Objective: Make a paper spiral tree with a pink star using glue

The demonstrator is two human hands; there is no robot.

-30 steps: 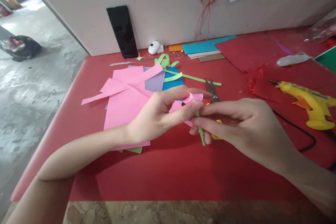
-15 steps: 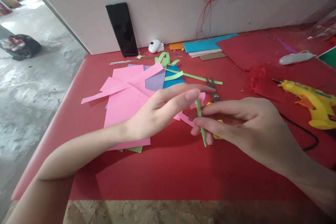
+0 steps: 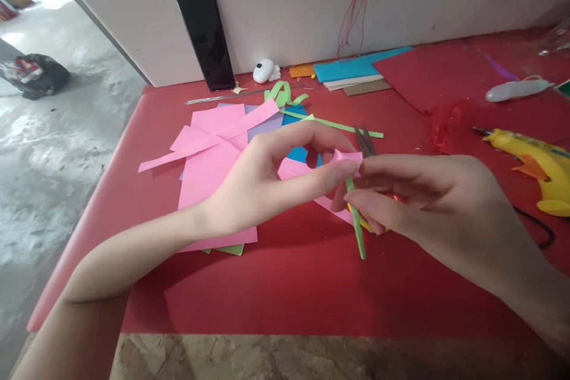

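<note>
**Q:** What does each hand hold?

**A:** The right hand (image 3: 427, 202) is closed on a thin green paper stick (image 3: 358, 240), gripped between thumb and fingers, with its free end slanting down below them. The left hand (image 3: 267, 184) pinches a small pink paper piece (image 3: 350, 157) between thumb and forefinger. The piece touches the stick's top, between the two hands.

**Q:** How far along does the work appear?

**A:** The stick is rolled and paper is already cut. The pink piece curls at the tip, so the wrapping looks begun rather than finished. The glue gun (image 3: 529, 157) lies apart, right of the right hand.

**Q:** And the setting?

**A:** A red table cover (image 3: 285, 291) is under both hands, with pink sheets (image 3: 209, 178) beyond the left hand. Scissors (image 3: 365, 139) lie just beyond the fingertips. A phone (image 3: 206, 41) leans on the pale wall board (image 3: 289, 6). A concrete floor (image 3: 53, 148) lies far left.
</note>
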